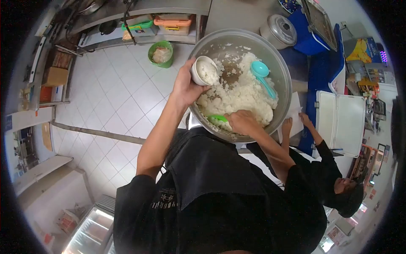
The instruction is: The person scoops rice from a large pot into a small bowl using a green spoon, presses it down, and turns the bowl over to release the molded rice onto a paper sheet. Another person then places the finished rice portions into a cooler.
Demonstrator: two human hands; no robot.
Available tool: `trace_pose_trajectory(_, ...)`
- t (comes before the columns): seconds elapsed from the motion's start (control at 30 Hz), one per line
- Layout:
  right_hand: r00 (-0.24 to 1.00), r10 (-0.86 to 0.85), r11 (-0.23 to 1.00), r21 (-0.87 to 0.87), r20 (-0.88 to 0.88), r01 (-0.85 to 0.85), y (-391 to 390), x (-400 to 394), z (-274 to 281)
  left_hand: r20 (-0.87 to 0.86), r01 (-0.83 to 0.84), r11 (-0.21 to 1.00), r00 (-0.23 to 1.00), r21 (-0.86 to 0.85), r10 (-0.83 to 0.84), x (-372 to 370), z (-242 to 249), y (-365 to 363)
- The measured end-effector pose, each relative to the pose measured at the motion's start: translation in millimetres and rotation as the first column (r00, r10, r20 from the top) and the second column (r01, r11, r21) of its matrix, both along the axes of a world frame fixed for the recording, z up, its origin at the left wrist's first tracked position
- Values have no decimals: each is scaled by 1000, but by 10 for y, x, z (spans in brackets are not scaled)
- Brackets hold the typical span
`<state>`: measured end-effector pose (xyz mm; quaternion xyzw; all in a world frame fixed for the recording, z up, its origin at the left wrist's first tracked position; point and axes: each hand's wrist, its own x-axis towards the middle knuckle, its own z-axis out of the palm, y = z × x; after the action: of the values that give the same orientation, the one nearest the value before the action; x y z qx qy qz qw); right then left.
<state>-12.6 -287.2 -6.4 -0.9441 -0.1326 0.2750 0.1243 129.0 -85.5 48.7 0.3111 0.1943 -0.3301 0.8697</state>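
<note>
Rice into cup: L hand on cup, R hand on scoop

(Clock centred on big pot, 12 = top of view.)

R hand [243,122] at 6 o'clk, fingers wrapped round handle of green scoop [217,118]; its head's at 7, down in the rice [249,106], partly hidden. L hand [186,86] at 9, clamped round cup [195,76], held at 10 over the rim of the big pot [270,59]. Hands well apart. Cup's well filled, mouth turned twd the rice.

Step in hand, prob: filling/topping up cup. Next move, I'd say, calls for a steady cup & a loaded scoop lifted clear of the rim.

In the way: blue ladle [260,68] lying on rice at 2–3, might get knocked.

Farther: co-worker's hands [287,126] at 4, near the pot; lidded pot [282,30] at 1; blue cooler [302,40] at 2; green bucket [168,63] on floor, 10.
</note>
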Motion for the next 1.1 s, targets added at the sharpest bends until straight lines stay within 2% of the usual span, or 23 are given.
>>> trace_pose_trajectory(0.07, 997, 74, 997, -26, -7, -74, -40, 39, -65, -11, 38, 999, 999, -34, -38, 38, -175, 34)
trace_pose_trajectory(0.13, 992, 85, 983, 169, -95, -68, -255, 37, -153, -31, 85, 994, 996, -69, -88, 3, -216, 35)
trace_pose_trajectory(0.17, 992, 83, 984, 166, -92, -67, -389, 101, -214, -30, 71, 996, 997, -56, -72, -14, -173, 27)
trace_pose_trajectory(0.2, 977, 86, 946, 323, -197, -18, -523, 145, -289, -35, 57, 997, 998, -43, -59, -45, -149, 27)
trace_pose_trajectory(0.27, 940, 80, 807, 575, -333, 135, -795, 154, -513, -9, 79, 995, 997, -65, -80, -37, -248, 36)
trace_pose_trajectory(0.3, 941, 79, 809, 573, -328, 131, -843, 173, -368, 15, 98, 992, 995, -83, -97, -34, -328, 30)
trace_pose_trajectory(0.37, 713, -237, 696, 396, -660, 599, -851, 250, 203, 56, 64, 997, 997, -45, -61, -45, -522, -22)
trace_pose_trajectory(0.4, 720, -240, 696, 401, -651, 595, -833, 248, 376, 89, 32, 999, 996, -5, -32, -59, -570, -60)
trace_pose_trajectory(0.47, 738, -474, 521, 523, -480, 674, -769, 237, 619, 95, 29, 997, 995, 72, -36, -128, -516, -176)
trace_pose_trajectory(0.5, 742, -482, 519, 530, -466, 670, -702, 234, 595, 82, 25, 988, 996, 154, -38, -187, -490, -252)
trace_pose_trajectory(0.53, 813, -570, 623, 583, -118, 521, -572, 224, 512, 98, 49, 963, 992, 264, -77, -256, -482, -343)
trace_pose_trajectory(0.57, 775, -582, 736, 565, 247, 372, -405, 225, 465, 111, 59, 964, 990, 261, -90, -280, -528, -459)
trace_pose_trajectory(0.6, 782, -482, 875, 245, 395, 416, -131, 240, 486, 93, 93, 960, 988, 265, -121, -299, -620, -579)
trace_pose_trajectory(0.63, 800, -346, 888, -105, 491, 448, 129, 236, 500, 72, 130, 953, 985, 272, -155, -314, -722, -663)
trace_pose_trajectory(0.73, 842, -348, 869, -195, 413, 455, 420, 224, 430, 28, 172, 959, 983, 225, -182, -266, -722, -750)
trace_pose_trajectory(0.8, 802, -420, 839, -155, 425, 521, 260, 303, 536, -15, 173, 956, 985, 235, -174, -184, -637, -788)
trace_pose_trajectory(0.87, 763, -492, 804, -117, 419, 583, -18, 201, 515, 2, 121, 985, 993, 121, -122, -163, -591, -814)
trace_pose_trajectory(0.93, 414, -613, 780, 428, 673, 457, -375, 103, 279, 66, 76, 996, 995, 38, -79, -116, -719, -876)
trace_pose_trajectory(0.97, 408, -614, 778, 431, 676, 457, -371, 88, 254, 111, 38, 998, 993, -45, -33, -121, -798, -907)
trace_pose_trajectory(1.0, 368, -884, 457, 700, 289, 549, -362, 56, 240, 117, 45, 998, 992, -46, -39, -130, -827, -950)
trace_pose_trajectory(1.03, 286, -943, 43, 786, -173, 617, -351, 10, 227, 107, -7, 995, 994, -97, 18, -152, -856, -1008)
trace_pose_trajectory(1.07, 290, -920, 2, 738, -263, 675, -278, -7, 189, 95, -58, 987, 993, -147, 72, -165, -883, -1074)
trace_pose_trajectory(1.1, 284, -923, -1, 742, -258, 670, -190, 13, 65, 101, -49, 987, 993, -151, 64, -176, -897, -1142)
